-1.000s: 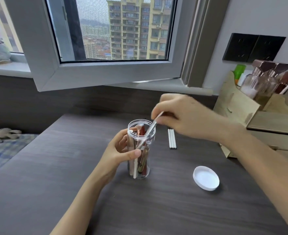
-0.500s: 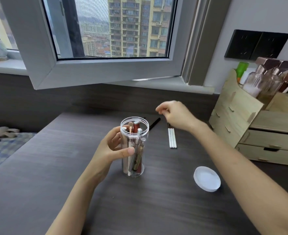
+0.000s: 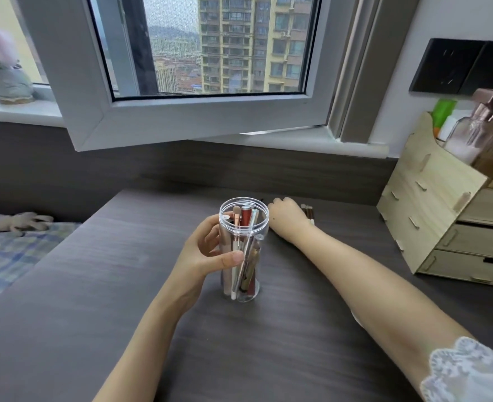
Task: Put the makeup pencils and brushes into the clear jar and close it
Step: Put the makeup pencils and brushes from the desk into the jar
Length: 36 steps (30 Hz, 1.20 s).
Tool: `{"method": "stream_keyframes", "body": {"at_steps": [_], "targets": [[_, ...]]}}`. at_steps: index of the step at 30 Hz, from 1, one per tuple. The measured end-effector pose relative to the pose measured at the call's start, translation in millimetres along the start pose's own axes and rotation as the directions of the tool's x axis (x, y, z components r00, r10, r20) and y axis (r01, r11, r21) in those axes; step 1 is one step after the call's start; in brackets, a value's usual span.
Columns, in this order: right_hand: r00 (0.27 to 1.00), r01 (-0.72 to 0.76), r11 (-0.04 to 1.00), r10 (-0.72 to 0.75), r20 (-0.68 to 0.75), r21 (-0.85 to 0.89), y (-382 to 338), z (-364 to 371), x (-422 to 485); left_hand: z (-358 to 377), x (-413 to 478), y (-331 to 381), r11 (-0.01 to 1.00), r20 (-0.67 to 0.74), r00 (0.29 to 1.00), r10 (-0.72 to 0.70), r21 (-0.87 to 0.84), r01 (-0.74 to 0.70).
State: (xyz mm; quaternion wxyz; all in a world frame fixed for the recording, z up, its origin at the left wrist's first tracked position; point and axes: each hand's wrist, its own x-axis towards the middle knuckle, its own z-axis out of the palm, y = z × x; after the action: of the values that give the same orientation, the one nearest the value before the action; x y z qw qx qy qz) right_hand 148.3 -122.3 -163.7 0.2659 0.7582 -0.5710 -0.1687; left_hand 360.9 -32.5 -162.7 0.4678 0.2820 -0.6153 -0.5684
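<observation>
The upright clear plastic jar (image 3: 243,250), partly filled and lidless, is clasped by left hand (image 3: 207,253) fingers; right hand (image 3: 286,216) fingers, curled on the dark desk (image 3: 94,285), cannot be told as gripping; white-handled brushes (image 3: 309,212) remain.

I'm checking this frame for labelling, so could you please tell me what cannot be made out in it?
1. Head view: the right hand rests knuckles-up on the desk, so whether it grips anything is hidden.
2. The pencils on the desk are mostly covered by that hand and wrist; their count is unclear.
3. The white lid is almost wholly behind the right forearm.
4. Inside the clear jar, items overlap, and the left hand covers part.
</observation>
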Motion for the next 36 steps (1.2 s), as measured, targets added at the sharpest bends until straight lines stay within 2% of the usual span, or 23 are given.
{"method": "stream_keyframes", "body": {"at_steps": [2, 3, 6, 7, 8, 10, 12, 13, 14, 16, 19, 21, 24, 28, 29, 32, 33, 34, 36], "targets": [[1.000, -0.017, 0.998, 0.018, -0.020, 0.054, 6.7, -4.7, -8.4, 0.3, -0.6, 0.5, 1.000, 0.001, 1.000, 0.000, -0.001, 0.000], [0.995, -0.034, 0.996, 0.042, -0.090, 0.087, 10.5, -8.7, -13.7, 0.4, -1.0, 0.7, 1.000, 0.000, 1.000, 0.000, -0.003, 0.000], [0.940, -0.191, 0.932, 0.264, -0.216, 0.309, 30.6, -25.8, -34.9, 1.0, -1.8, 1.3, 1.000, -0.007, 1.000, -0.003, -0.010, 0.003], [0.908, -0.232, 0.870, 0.354, -0.225, 0.435, 39.1, -34.5, -45.7, 1.3, -2.0, 1.4, 1.000, -0.008, 1.000, -0.004, -0.010, 0.004], [0.870, -0.252, 0.764, 0.447, -0.206, 0.594, 47.6, -43.6, -58.9, 1.7, -2.2, 1.3, 1.000, -0.008, 1.000, -0.004, -0.009, 0.004], [0.808, -0.180, 0.484, 0.569, -0.152, 0.856, 63.6, -67.9, -89.5, 2.4, -2.7, 1.3, 1.000, -0.008, 1.000, -0.001, -0.006, 0.001], [0.813, -0.008, 0.288, 0.559, -0.161, 0.958, 72.8, -100.8, -122.3, 3.1, -3.0, 1.3, 1.000, -0.007, 1.000, -0.005, -0.006, 0.005], [0.851, 0.039, 0.251, 0.499, -0.164, 0.967, 74.2, -116.3, -136.1, 3.3, -3.1, 1.5, 1.000, -0.006, 1.000, -0.005, -0.008, 0.005], [0.890, 0.060, 0.267, 0.421, -0.173, 0.962, 74.8, -128.2, -146.6, 3.4, -3.4, 1.7, 1.000, -0.006, 1.000, -0.003, -0.009, 0.003], [0.940, 0.057, 0.406, 0.287, -0.186, 0.912, 72.7, -147.8, -155.3, 3.9, -3.9, 2.3, 1.000, -0.007, 1.000, 0.002, -0.009, -0.002], [0.978, 0.078, 0.594, 0.112, -0.178, 0.801, 57.0, -164.8, -145.1, 5.4, -5.4, 3.0, 1.000, -0.007, 1.000, 0.007, -0.004, -0.007], [0.984, 0.130, 0.634, 0.012, -0.178, 0.762, 43.2, -171.9, -133.9, 6.3, -6.3, 3.0, 1.000, -0.005, 1.000, 0.008, -0.005, -0.008], [0.973, 0.201, 0.592, -0.030, -0.227, 0.781, 28.1, -176.3, -117.1, 7.1, -7.1, 3.2, 1.000, -0.006, 1.000, 0.010, -0.005, -0.010], [0.972, 0.174, 0.505, 0.050, -0.229, 0.846, 13.7, -170.0, -102.9, 6.7, -7.4, 3.6, 1.000, 0.004, 1.000, 0.012, -0.002, -0.012], [0.969, 0.174, 0.520, 0.062, -0.240, 0.836, 11.1, -167.4, -101.3, 6.6, -7.3, 3.8, 1.000, 0.005, 1.000, 0.013, -0.003, -0.013], [0.957, 0.187, 0.663, 0.044, -0.287, 0.725, 9.1, -161.8, -100.9, 6.8, -6.6, 3.2, 1.000, 0.002, 1.000, 0.018, -0.005, -0.018], [0.952, 0.204, 0.648, 0.043, -0.302, 0.734, 11.8, -160.2, -100.8, 7.0, -6.4, 2.7, 1.000, 0.000, 1.000, 0.016, -0.009, -0.016], [0.949, 0.213, 0.579, 0.071, -0.309, 0.787, 16.6, -159.2, -100.4, 6.9, -6.1, 2.0, 1.000, -0.004, 1.000, 0.014, -0.012, -0.014], [0.932, 0.187, 0.351, 0.233, -0.279, 0.917, 30.3, -153.4, -96.6, 6.0, -5.6, 1.2, 1.000, -0.011, 1.000, 0.009, -0.013, -0.009]]}}
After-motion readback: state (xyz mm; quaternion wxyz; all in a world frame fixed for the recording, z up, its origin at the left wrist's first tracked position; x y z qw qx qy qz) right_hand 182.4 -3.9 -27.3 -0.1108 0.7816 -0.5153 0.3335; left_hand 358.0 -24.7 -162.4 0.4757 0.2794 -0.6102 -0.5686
